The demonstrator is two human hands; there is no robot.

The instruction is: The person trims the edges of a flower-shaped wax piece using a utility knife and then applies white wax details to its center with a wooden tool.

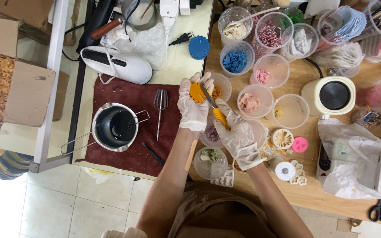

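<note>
My left hand [193,105], in a thin clear glove, grips an orange wax piece [196,93] above the table's edge. My right hand [239,134], also gloved, holds a knife with an orange handle [220,117]; its blade [208,95] lies against the orange piece. Just behind the piece stands a clear cup with orange bits [221,88]. Both hands hover over several clear plastic cups on the wooden table [307,196].
A metal pot with dark liquid [114,127] and a whisk beater [160,108] lie on a dark red cloth [133,152]. A white hand mixer [120,65], a blue wax disc [199,47], a small white hotplate [330,95], flower moulds [282,138] and scissors [379,210] lie around.
</note>
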